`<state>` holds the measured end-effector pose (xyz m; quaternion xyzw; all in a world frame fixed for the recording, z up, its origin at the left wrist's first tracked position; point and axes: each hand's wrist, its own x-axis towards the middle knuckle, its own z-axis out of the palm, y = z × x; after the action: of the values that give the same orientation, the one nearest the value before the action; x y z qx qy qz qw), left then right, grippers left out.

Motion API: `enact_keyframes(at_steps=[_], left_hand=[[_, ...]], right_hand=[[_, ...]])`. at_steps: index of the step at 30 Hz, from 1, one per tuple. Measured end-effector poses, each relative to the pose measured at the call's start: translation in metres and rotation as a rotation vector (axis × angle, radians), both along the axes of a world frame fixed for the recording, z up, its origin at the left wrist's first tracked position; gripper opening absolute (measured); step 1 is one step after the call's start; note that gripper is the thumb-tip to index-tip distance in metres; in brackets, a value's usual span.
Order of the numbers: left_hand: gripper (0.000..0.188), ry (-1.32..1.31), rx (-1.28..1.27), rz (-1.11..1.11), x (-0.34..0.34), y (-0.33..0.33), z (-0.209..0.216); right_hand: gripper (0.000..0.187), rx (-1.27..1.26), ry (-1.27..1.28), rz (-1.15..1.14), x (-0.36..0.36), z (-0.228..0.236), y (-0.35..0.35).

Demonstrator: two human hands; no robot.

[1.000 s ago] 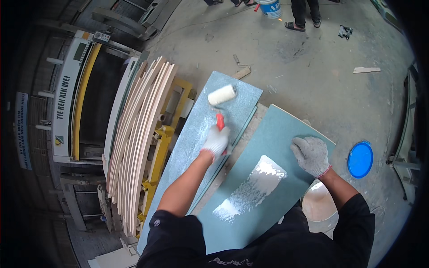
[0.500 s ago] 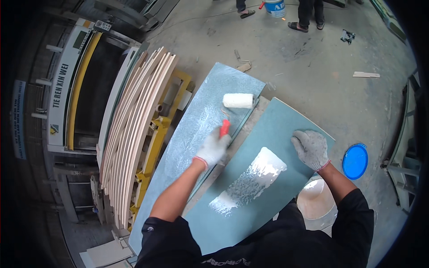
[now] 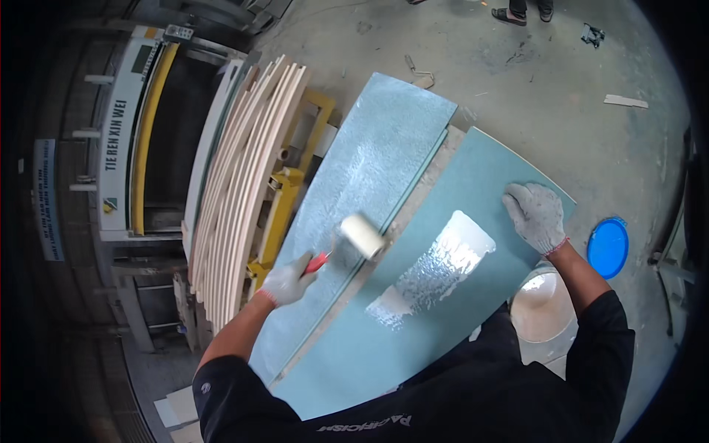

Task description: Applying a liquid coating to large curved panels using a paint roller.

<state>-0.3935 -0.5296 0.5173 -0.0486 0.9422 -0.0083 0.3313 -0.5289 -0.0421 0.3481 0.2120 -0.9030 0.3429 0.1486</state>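
Observation:
In its grey work glove, my left hand (image 3: 288, 281) is closed round the red handle of a paint roller (image 3: 362, 236). The roller's white sleeve is over the inner edge of the left blue-green panel (image 3: 380, 122), whose surface has a wet whitish film; whether it touches there I cannot tell. My right hand (image 3: 537, 215), also gloved, rests on top of the right blue-green panel (image 3: 421, 325) near its outer edge, fingers loosely bent and holding nothing. A thick, glossy white coating patch (image 3: 459, 247) lies across the middle of that right panel.
An open bucket (image 3: 546, 328) of whitish liquid stands by my right forearm, with a blue lid (image 3: 608, 248) beyond it. Curved wooden strips (image 3: 244, 184) are stacked at left before a large machine (image 3: 122, 148). Another roller (image 3: 421, 76) lies on the floor beyond the panels.
My left hand has moved toward me and to the left with the roller, whose sleeve has come down from the left panel's far part and turned. My right hand stays on its panel.

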Motion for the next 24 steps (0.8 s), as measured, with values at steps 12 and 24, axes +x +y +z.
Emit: enact_keyframes(at_steps=[12, 24], left_hand=[[0.058, 0.458, 0.105, 0.033, -0.311, 0.043, -0.067], [0.059, 0.014, -0.283, 0.134, -0.059, -0.111, -0.022]], right_hand=[[0.013, -0.010, -0.047, 0.041, -0.007, -0.008, -0.005], [0.018, -0.015, -0.111, 0.028, 0.005, -0.017, 0.007]])
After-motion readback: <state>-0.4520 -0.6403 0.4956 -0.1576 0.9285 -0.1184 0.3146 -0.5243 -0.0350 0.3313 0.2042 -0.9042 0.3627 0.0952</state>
